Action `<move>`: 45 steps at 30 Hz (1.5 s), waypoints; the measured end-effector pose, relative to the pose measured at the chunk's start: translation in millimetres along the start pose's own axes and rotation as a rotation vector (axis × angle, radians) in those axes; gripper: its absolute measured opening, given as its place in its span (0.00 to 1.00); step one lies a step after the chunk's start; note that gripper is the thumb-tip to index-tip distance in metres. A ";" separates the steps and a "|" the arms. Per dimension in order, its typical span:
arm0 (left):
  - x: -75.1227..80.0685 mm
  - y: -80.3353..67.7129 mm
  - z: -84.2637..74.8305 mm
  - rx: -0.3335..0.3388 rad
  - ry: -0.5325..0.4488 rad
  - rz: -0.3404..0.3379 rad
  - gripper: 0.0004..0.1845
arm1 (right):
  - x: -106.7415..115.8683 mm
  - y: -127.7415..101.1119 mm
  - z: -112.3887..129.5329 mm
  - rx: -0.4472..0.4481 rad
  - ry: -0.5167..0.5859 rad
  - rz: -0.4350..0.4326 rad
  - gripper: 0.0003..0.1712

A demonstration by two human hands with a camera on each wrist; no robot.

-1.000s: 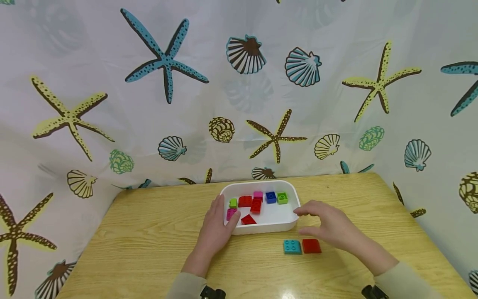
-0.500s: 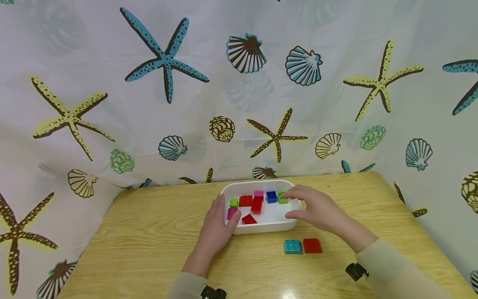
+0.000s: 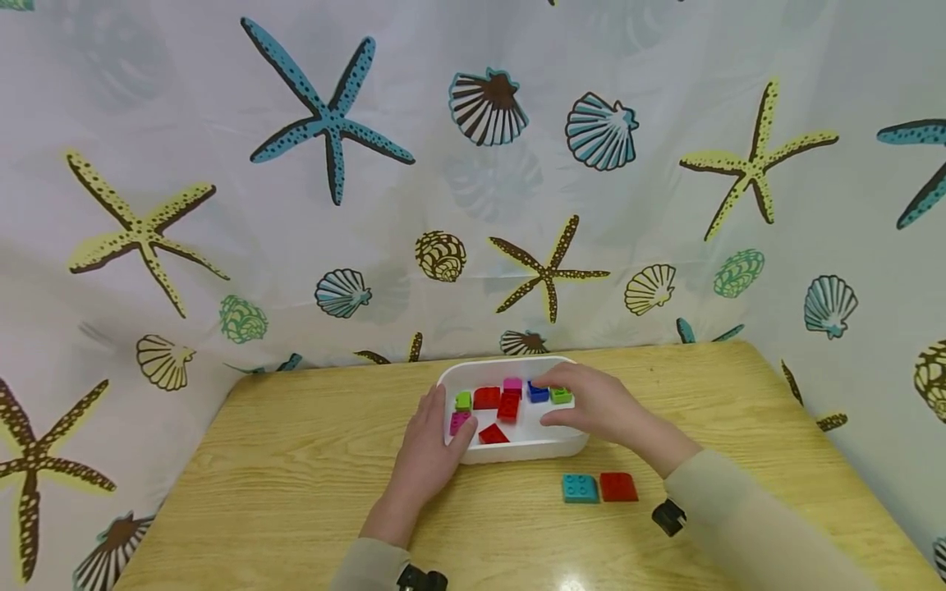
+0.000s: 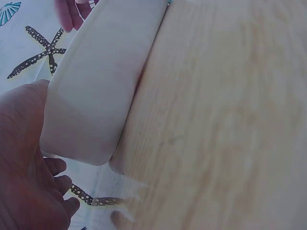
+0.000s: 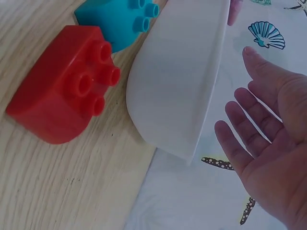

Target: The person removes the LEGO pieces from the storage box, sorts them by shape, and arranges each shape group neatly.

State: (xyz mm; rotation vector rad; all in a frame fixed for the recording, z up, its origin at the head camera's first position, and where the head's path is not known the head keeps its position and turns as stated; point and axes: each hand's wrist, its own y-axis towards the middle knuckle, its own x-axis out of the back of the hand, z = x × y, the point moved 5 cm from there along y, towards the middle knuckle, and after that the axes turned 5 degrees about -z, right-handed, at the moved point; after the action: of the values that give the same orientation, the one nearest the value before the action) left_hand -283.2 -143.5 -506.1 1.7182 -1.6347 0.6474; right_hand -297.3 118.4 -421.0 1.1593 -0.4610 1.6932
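The left hand (image 3: 431, 446) clasps the left end of the white tray (image 3: 526, 451), apparently steadying it; the right hand (image 3: 597, 402), fingers wide and empty, hovers near the blue brick (image 3: 539, 396) inside.

Blue brick (image 3: 539, 395) partly hidden behind the right hand (image 3: 597, 404)

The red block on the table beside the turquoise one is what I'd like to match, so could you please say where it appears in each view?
Head: the red block is below and right of centre, just right of the turquoise block.
Left wrist: not in this picture.
Right wrist: at the left, mostly in the upper half.
Shared landmark: the white tray.
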 end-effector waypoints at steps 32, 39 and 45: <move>3.2 -0.4 -3.6 0.001 0.010 0.008 0.50 | -48.4 44.9 8.0 -0.020 0.051 0.092 0.31; 2.5 0.6 -3.4 -0.005 0.005 0.005 0.50 | -52.8 45.2 8.7 -0.032 0.031 0.110 0.32; 2.0 0.1 -1.9 0.002 -0.005 0.007 0.50 | -58.1 45.7 8.4 -0.037 0.032 0.118 0.31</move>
State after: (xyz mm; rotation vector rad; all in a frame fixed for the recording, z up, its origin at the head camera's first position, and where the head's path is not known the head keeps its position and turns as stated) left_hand -282.9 -143.4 -503.3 1.7174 -1.6452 0.6483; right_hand -330.4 62.6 -457.3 1.0954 -0.5478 1.7942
